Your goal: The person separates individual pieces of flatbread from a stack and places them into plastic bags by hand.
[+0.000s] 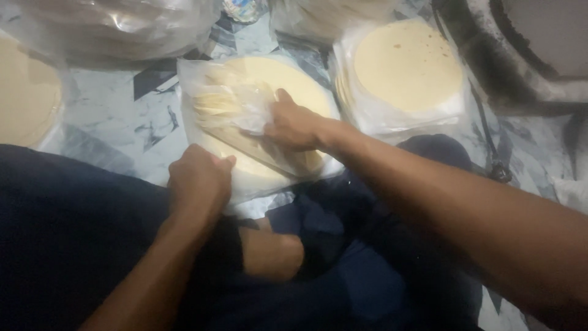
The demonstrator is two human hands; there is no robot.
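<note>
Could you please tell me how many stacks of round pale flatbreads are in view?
3 clear: one bagged under both hands, one wrapped at upper right, one at the left edge. The top bags may hide more.

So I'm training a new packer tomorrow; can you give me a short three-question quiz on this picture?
1. True or false: the right hand rests on the clear plastic bag of round flatbreads.
2. What does the left hand grip?
A. the near edge of that bag
B. the wrapped stack at upper right
C. the dark trousers
3. What kind of surface do the packs lie on?

Key:
1. True.
2. A.
3. A pale marbled floor; the wrapped flatbread stack lies on it too.
</note>
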